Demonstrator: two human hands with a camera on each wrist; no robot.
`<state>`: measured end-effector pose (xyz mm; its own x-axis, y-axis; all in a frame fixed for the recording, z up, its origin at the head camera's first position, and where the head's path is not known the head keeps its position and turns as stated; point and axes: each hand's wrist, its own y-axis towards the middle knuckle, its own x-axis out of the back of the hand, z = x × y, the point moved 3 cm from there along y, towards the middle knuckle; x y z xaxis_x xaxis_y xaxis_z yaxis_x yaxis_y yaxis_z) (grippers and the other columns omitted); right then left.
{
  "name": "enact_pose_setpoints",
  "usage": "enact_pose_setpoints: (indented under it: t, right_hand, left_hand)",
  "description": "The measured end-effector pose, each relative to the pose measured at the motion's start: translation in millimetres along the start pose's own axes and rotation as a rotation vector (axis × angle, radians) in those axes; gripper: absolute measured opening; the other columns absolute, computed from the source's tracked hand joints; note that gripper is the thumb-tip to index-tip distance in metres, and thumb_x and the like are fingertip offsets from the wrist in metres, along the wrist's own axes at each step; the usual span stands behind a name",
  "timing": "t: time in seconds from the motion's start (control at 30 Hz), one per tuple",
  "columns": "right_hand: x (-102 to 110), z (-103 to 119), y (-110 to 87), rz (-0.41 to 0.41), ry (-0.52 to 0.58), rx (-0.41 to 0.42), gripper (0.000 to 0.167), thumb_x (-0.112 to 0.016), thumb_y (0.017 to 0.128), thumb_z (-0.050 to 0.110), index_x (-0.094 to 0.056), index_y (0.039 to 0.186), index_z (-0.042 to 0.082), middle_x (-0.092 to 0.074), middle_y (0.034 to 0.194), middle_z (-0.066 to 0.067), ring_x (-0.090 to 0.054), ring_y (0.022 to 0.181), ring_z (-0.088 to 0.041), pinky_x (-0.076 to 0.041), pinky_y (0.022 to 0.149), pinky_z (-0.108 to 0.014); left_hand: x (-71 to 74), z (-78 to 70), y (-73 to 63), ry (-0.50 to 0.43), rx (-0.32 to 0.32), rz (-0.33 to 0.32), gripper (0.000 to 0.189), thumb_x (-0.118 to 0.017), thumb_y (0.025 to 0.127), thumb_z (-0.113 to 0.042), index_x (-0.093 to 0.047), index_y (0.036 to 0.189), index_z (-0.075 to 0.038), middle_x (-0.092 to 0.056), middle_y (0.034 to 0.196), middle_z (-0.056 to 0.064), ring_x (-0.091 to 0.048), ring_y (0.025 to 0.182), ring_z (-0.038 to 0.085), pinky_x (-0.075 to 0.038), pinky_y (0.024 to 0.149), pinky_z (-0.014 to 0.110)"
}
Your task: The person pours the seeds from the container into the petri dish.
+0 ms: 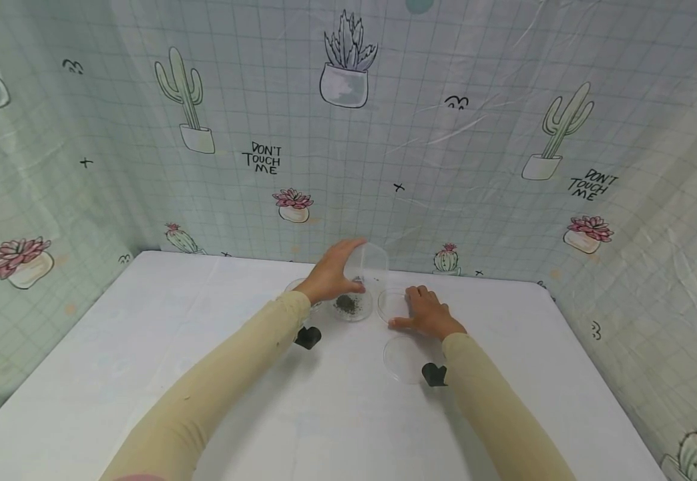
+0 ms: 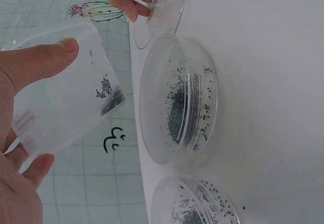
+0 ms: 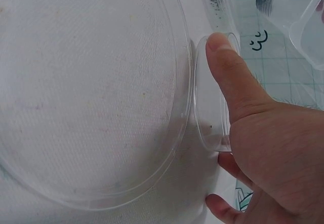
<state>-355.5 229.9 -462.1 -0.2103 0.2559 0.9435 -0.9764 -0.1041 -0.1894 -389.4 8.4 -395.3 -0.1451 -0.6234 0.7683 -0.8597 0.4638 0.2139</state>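
My left hand (image 1: 329,272) grips a translucent plastic tub (image 2: 66,92), tilted, with dark granules gathered in one corner. Below the tub stands a clear petri dish (image 2: 157,107) holding a heap of the same dark granules (image 1: 347,304). A second dish with granules (image 2: 190,216) is partly hidden behind the left hand in the head view. To the right, my right hand (image 1: 428,314) holds the edge of a clear round dish (image 3: 207,97), thumb on the near side and fingers at the far side. Whether that piece is a dish base or a lid I cannot tell.
Another clear round dish or lid (image 1: 402,361) lies on the white table (image 1: 348,414), nearer to me than the right hand. Behind the table's back edge hangs a cactus-printed curtain (image 1: 348,174). Dark camera mounts (image 1: 308,337) sit under both wrists.
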Motion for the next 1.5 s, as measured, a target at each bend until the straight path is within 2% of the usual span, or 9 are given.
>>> enact_pose_setpoints:
  t: [0.4, 0.6, 0.9, 1.5]
  right_hand:
    - [-0.4, -1.5, -0.7, -0.003, -0.012, 0.003, 0.096, -0.073, 0.076, 0.058, -0.034, 0.145, 0.003, -0.039, 0.146, -0.022, -0.036, 0.136, -0.04, -0.031, 0.107, -0.069]
    - [-0.9, -0.9, -0.1, 0.0, -0.002, -0.012, 0.095, -0.073, 0.077, 0.057, -0.034, 0.145, 0.005, -0.038, 0.147, -0.02, -0.034, 0.138, -0.039, -0.029, 0.108, -0.068]
    - [-0.6, -1.1, -1.1, -0.008, -0.007, 0.006, 0.095, -0.073, 0.076, 0.058, -0.035, 0.144, 0.003, -0.04, 0.145, -0.022, -0.037, 0.135, -0.039, -0.032, 0.106, -0.068]
    - [-0.1, -0.3, -2.3, -0.01, -0.002, 0.011, 0.096, -0.073, 0.076, 0.058, -0.034, 0.144, 0.003, -0.04, 0.145, -0.021, -0.037, 0.134, -0.039, -0.032, 0.105, -0.069]
  left_hand:
    - [-5.9, -2.3, 0.3, 0.022, -0.025, 0.006, 0.094, -0.085, 0.073, -0.021, -0.032, 0.15, -0.031, -0.034, 0.154, -0.002, -0.03, 0.144, 0.022, -0.031, 0.117, 0.046]
    - [-7.6, -6.5, 0.4, 0.057, -0.045, 0.006, 0.092, -0.085, 0.073, -0.023, -0.034, 0.149, -0.031, -0.035, 0.153, -0.001, -0.031, 0.144, 0.021, -0.031, 0.117, 0.045]
    - [-13.4, -10.6, 3.4, 0.11, -0.105, 0.011, 0.091, -0.085, 0.073, -0.023, -0.036, 0.149, -0.032, -0.036, 0.153, -0.001, -0.03, 0.144, 0.022, -0.033, 0.116, 0.047]
    - [-23.5, -16.3, 5.7, 0.139, -0.111, 0.028, 0.091, -0.085, 0.073, -0.016, -0.036, 0.149, -0.033, -0.034, 0.153, -0.003, -0.027, 0.145, 0.02, -0.031, 0.116, 0.049]
